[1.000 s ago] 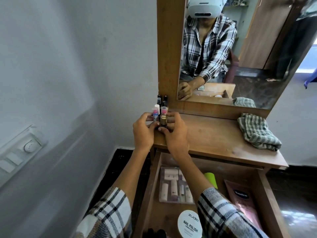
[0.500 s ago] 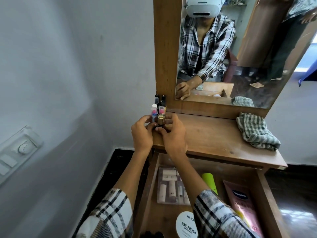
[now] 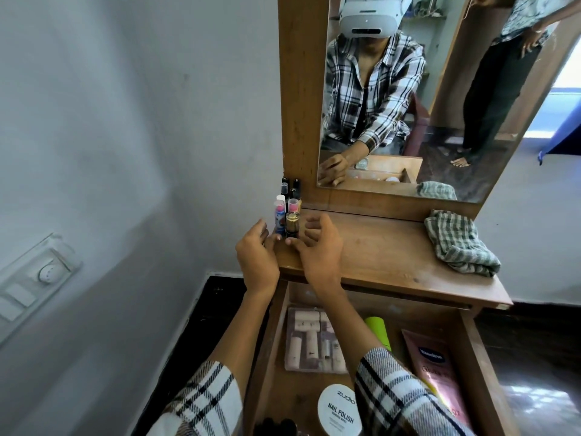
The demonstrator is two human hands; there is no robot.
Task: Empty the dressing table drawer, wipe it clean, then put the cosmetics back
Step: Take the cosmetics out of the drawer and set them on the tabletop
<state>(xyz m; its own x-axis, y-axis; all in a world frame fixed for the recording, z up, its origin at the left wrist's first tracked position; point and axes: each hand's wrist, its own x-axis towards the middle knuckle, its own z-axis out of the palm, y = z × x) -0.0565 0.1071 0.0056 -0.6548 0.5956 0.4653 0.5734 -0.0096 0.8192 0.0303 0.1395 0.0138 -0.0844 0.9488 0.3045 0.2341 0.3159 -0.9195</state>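
Just L hand (image 3: 256, 258), R hand (image 3: 320, 251) flanking bottles (image 3: 287, 215) at tabletop (image 3: 386, 256) corner.

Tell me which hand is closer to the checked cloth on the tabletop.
Right. The right hand is at the small bottles, partway across the top from the checked cloth; the left hand is farther, at the table's left edge.

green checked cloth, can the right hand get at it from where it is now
Probably yes. The green checked cloth lies in the open on the table top, and nothing stands between it and the right hand, which holds nothing.
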